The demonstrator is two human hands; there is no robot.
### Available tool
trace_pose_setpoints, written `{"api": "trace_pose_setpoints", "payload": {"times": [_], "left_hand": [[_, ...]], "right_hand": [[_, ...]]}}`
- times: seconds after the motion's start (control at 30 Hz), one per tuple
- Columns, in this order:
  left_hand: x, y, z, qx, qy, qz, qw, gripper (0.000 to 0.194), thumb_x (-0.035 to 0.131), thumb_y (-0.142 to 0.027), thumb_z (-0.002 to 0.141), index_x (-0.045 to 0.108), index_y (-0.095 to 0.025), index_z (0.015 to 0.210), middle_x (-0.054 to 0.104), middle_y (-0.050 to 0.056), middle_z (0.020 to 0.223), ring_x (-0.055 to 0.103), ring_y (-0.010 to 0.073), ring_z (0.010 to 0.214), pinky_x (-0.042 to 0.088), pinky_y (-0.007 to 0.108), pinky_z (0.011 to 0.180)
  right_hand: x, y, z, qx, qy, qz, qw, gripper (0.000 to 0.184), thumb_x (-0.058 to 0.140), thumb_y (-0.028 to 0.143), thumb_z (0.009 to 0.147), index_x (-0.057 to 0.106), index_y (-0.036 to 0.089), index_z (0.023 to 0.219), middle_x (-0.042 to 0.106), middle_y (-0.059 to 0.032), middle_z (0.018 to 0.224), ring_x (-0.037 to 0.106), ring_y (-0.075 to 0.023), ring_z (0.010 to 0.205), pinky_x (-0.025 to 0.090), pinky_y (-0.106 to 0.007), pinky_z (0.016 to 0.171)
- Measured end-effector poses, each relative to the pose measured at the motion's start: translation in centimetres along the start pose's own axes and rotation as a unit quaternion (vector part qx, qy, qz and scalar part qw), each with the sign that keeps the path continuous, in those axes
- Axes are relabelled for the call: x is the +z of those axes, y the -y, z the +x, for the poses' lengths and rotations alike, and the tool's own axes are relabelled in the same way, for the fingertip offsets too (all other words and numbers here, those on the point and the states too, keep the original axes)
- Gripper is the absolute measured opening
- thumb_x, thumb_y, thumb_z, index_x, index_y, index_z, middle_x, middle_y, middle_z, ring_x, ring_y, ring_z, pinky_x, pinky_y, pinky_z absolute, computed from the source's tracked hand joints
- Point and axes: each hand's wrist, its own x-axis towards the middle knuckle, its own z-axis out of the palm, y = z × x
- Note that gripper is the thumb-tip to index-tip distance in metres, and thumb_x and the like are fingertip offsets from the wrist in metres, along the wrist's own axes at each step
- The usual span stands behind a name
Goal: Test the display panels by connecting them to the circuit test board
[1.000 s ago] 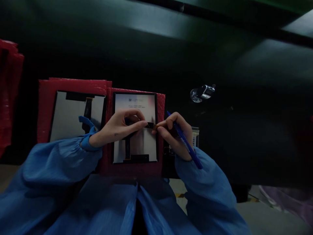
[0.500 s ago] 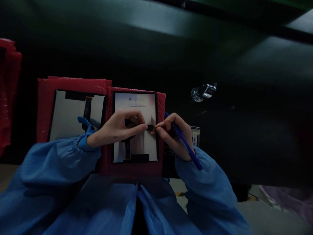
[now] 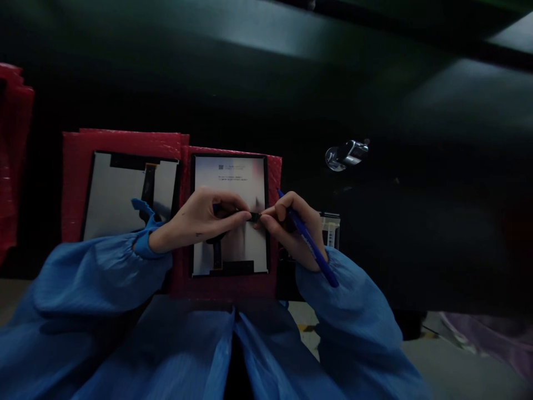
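Well, the black work surface (image 3: 375, 233) fills most of my view, dim and glossy, with pale bands of light across its far part, and past its near edge I can see a grey floor (image 3: 453, 366) with a strip of yellow-and-black tape (image 3: 306, 328). Two red bubble-wrap pads (image 3: 227, 289) lie side by side on it, and a taller red stack (image 3: 14, 139) is cut off at the left edge of my view. Each pad carries a display panel; the one under my hands (image 3: 229, 183) sits on the right-hand pad, and the other (image 3: 120, 189) sits to its left, partly covered by my left sleeve (image 3: 95, 278). My left hand (image 3: 200, 222) and right hand (image 3: 291, 230) meet over the panel, fingertips pinching a small black flex tab (image 3: 255, 217) from either side, while a blue pen (image 3: 310, 244) lies tucked in my right hand. My fingers hide most of the tab and the ribbon cable (image 3: 217, 253) running beneath it. A chrome fitting (image 3: 347, 154) sits off to the right — its mount is lost in shadow. The panel's top shows a small square code and two lines of print, and a card (image 3: 332, 230) beside my right hand bears a label — all too small to read.
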Motion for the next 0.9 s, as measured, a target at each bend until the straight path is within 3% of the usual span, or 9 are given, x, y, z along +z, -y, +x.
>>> {"api": "trace_pose_setpoints", "payload": {"times": [0.4, 0.73, 0.9], "left_hand": [[0.32, 0.2, -0.08, 0.005, 0.003, 0.008, 1.0, 0.01, 0.067, -0.018, 0.089, 0.072, -0.011, 0.085, 0.065, -0.002, 0.062, 0.058, 0.0057, 0.052, 0.048, 0.015, 0.05], [0.2, 0.12, -0.08, 0.006, 0.014, 0.005, 1.0, 0.009, 0.066, -0.017, 0.089, 0.071, -0.011, 0.086, 0.065, -0.002, 0.063, 0.059, 0.0058, 0.053, 0.049, 0.015, 0.052], [0.26, 0.43, -0.13, 0.009, 0.029, -0.002, 1.0, 0.009, 0.066, -0.019, 0.09, 0.07, -0.012, 0.086, 0.065, -0.002, 0.064, 0.059, 0.006, 0.052, 0.049, 0.015, 0.05]], "right_hand": [[0.21, -0.26, 0.11, 0.0, -0.002, -0.01, 1.0, 0.028, 0.068, 0.023, 0.087, 0.042, 0.023, 0.075, 0.068, 0.0033, 0.074, 0.066, -0.0098, 0.065, 0.052, -0.021, 0.059], [0.14, -0.34, -0.01, 0.01, 0.028, 0.011, 0.999, 0.029, 0.068, 0.028, 0.09, 0.043, 0.026, 0.078, 0.069, 0.0016, 0.078, 0.068, -0.0132, 0.068, 0.056, -0.026, 0.063], [0.15, -0.11, 0.08, 0.008, 0.033, -0.042, 0.999, 0.028, 0.066, 0.028, 0.091, 0.043, 0.025, 0.075, 0.07, -0.0008, 0.082, 0.066, -0.0134, 0.067, 0.053, -0.027, 0.062]]}}
